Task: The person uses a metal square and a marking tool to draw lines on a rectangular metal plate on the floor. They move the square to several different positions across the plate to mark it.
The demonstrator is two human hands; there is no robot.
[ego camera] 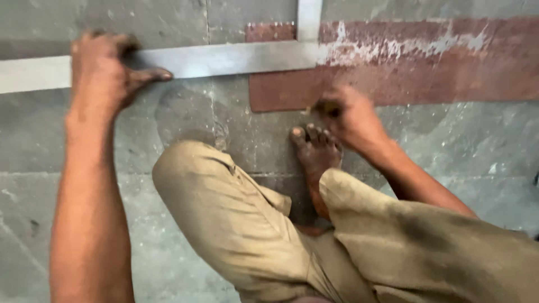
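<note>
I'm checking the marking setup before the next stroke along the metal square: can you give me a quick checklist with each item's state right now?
1. Left hand presses on the metal square: ok.
2. Square lies flat on the stone floor: ok, as far as visible.
3. Right hand pinches a small marking piece: ok, but its kind cannot be told.
4. Tip meets the square's edge: not ok, it sits below on the reddish slab.
5. Bare foot is off the slab: ok.

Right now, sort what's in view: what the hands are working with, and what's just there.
In use:
left hand pressing the metal square
right hand, small item pinched in its grip, too blurred to name
reddish slab

Just there:
stone floor
bare foot
</note>
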